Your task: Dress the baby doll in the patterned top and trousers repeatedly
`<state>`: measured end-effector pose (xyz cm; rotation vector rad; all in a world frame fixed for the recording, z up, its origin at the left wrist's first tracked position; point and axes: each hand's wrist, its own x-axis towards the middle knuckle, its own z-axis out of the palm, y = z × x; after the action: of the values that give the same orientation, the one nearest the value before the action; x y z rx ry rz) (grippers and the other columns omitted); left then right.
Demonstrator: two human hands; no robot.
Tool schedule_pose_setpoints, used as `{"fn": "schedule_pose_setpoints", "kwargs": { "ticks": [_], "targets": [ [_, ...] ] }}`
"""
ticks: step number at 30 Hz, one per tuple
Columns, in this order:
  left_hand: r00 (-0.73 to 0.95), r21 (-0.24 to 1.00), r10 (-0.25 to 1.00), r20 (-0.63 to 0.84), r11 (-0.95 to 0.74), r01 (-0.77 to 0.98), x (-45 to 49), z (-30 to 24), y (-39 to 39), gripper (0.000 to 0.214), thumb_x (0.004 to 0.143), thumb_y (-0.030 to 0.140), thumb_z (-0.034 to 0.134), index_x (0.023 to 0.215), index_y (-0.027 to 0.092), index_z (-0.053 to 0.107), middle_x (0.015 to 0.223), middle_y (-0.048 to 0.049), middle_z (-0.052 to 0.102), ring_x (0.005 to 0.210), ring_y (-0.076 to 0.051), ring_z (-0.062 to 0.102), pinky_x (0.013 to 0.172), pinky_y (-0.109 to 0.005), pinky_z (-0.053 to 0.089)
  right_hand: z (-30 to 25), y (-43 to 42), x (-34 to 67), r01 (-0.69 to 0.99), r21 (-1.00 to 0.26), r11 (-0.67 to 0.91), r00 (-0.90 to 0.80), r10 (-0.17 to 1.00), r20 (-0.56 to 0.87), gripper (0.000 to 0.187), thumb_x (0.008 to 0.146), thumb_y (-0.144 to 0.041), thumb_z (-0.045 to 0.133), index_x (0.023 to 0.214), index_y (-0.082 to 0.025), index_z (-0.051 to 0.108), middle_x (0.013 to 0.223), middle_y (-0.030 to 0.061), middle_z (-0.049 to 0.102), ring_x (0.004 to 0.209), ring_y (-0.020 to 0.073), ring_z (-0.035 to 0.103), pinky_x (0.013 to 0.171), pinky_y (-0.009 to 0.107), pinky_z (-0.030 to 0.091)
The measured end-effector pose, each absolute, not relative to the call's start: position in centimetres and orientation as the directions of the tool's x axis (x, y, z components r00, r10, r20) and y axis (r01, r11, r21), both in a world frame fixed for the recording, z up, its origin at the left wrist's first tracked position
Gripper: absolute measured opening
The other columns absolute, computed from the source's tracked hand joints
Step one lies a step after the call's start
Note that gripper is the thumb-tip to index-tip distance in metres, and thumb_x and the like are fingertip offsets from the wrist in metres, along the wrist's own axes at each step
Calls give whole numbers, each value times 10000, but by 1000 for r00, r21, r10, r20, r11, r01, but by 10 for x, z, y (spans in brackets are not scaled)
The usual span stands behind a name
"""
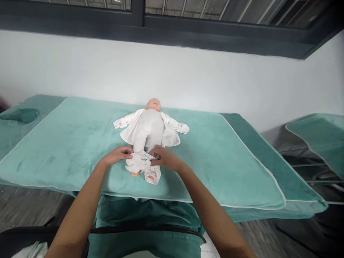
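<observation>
A baby doll (149, 123) lies on its back, head toward the wall, with a white cloth body and legs. Its arms are in the sleeves of a printed white jacket (172, 138), which is spread apart at the front. White printed baby pants (139, 162) are bunched around the lower legs, and a foot shows below the left cuff. My left hand (119, 155) pinches the pants' edge on the left. On the right, my right hand (165, 157) grips the same edge, thumb and fingers closed on the cloth.
Under the doll, a green sheet (67, 143) with white piping covers the bed. A white wall (172, 77) and dark window frame (161, 32) stand behind it. Another green-covered bed (319, 136) is at the right. A green chair-like cushion (145, 243) is close in front of me.
</observation>
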<state>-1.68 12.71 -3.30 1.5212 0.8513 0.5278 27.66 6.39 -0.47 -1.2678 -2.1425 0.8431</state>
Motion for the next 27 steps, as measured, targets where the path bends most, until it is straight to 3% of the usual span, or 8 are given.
{"fn": "schedule_pose_setpoints", "kwargs": {
  "ticks": [4, 7, 10, 13, 17, 21, 24, 27],
  "targets": [
    [532, 996, 846, -28, -20, 83, -15, -37, 124, 276, 695, 410, 793, 762, 177, 661, 935, -53, 668, 837, -186, 612, 755, -302, 488, 3, 57, 264, 623, -563, 543, -509, 828, 236, 98, 814, -234, 721, 896, -233, 668, 916, 3, 634, 850, 170, 586, 724, 267, 442],
    [392, 995, 916, 87, -102, 17, -8, -34, 117, 248, 773, 397, 744, 823, 185, 624, 1172, -94, 680, 1016, -220, 633, 829, -319, 489, 6, 58, 256, 566, -673, 476, -450, 862, 232, 27, 852, -236, 636, 876, -226, 628, 873, -9, 618, 794, 160, 555, 711, 269, 432],
    [317, 980, 933, 172, -196, 46, 5, -24, 113, 226, 865, 408, 649, 888, 200, 565, 1454, -117, 569, 1234, -252, 582, 937, -357, 480, 6, 66, 255, 491, -797, 352, -350, 918, 190, 65, 844, -277, 605, 836, -222, 573, 781, -37, 549, 689, 137, 481, 637, 255, 399],
    [330, 948, 922, 205, -271, 169, 22, -15, 118, 176, 928, 393, 547, 923, 222, 504, 1519, -124, 523, 1303, -246, 556, 1010, -404, 454, -4, 78, 259, 550, -748, 371, -230, 928, 292, 120, 813, -241, 585, 740, -226, 491, 807, -18, 510, 694, 145, 457, 657, 280, 415],
    [314, 861, 916, 250, -358, 361, 38, -11, 133, 76, 968, 313, 463, 979, 239, 453, 1426, -137, 604, 1243, -238, 595, 1024, -436, 435, -29, 92, 269, 691, -630, 355, -13, 877, 480, 116, 792, -198, 552, 748, -238, 453, 1087, 86, 563, 986, 230, 539, 857, 385, 477],
    [248, 789, 930, 272, -363, 496, 45, -11, 152, 82, 981, 314, 437, 969, 238, 463, 1087, -97, 711, 1010, -240, 645, 903, -394, 459, -44, 107, 279, 701, -619, 353, 45, 845, 533, 101, 807, -222, 548, 898, -231, 505, 1295, 139, 539, 1170, 265, 515, 920, 412, 467],
    [204, 736, 944, 260, -331, 590, 52, -10, 172, 85, 968, 314, 469, 976, 232, 494, 884, -51, 660, 848, -235, 616, 795, -357, 438, -38, 130, 286, 701, -677, 224, 127, 895, 427, 119, 813, -227, 501, 927, -237, 535, 1053, 79, 629, 969, 241, 568, 838, 367, 448],
    [162, 731, 955, 246, -293, 616, 64, -14, 191, 92, 971, 307, 473, 1000, 231, 515, 790, -26, 617, 779, -231, 590, 744, -336, 409, -33, 157, 290, 569, -820, 63, 338, 891, 303, 110, 778, -256, 504, 882, -241, 534, 795, 1, 591, 777, 209, 525, 761, 331, 401]
  ]
}}
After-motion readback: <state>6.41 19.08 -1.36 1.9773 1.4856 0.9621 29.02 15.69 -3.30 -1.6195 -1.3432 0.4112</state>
